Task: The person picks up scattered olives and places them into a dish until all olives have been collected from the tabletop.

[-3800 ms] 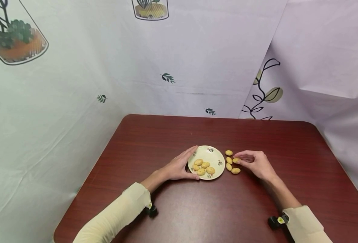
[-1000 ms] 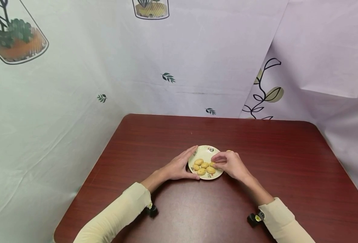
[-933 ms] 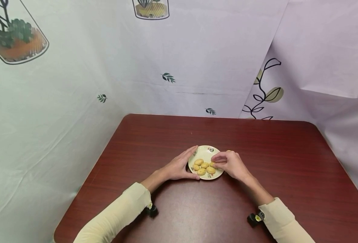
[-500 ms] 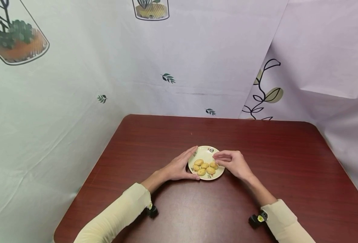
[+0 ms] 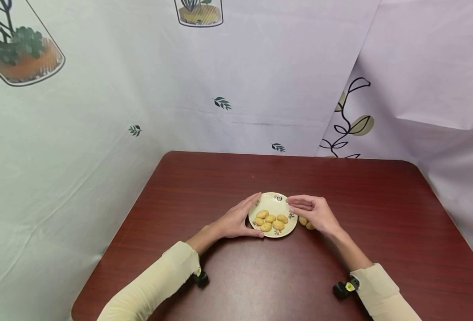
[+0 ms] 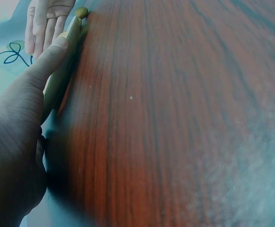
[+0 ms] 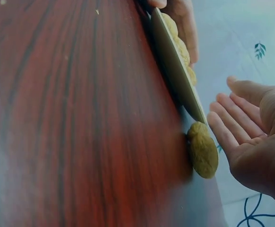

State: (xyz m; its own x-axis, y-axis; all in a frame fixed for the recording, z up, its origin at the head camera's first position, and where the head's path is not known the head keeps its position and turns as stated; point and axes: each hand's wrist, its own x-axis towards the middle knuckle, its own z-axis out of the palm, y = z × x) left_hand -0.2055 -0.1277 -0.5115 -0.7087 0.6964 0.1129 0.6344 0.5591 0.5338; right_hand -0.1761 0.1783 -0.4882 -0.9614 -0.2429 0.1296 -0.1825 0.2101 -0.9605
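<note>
We see a pale, creased backdrop (image 5: 260, 67) behind everything, its printed jars of plants cut off by the upper edge. The reddish-brown worktop (image 5: 220, 174) is smooth, wood-grained and round-cornered; we lose its near side below the frame. Two cream sleeves (image 5: 152, 285) run out of view at the bottom.

The left hand (image 5: 238, 219) has its grip spread wide, thumb and fingers against the left side of a plate (image 5: 270, 203), hiding that stretch of rim. The right hand (image 5: 316, 213) holds nothing, its grip loose and nearly straight-fingered, at the plate's right rim; whether the fingertips touch it we cannot tell. The plate is round, cream and glossy, with small printed figures. Both wrist views show it almost edge-on, so its inside is mostly hidden.

Black devices (image 5: 201, 279) sit at the wrists. On the plate we count six yellow oval pieces (image 5: 278, 225). Just right of it on the worktop, partly covered by the right hand, we make out two loose pieces (image 5: 303, 221), rounded and rough-skinned.
</note>
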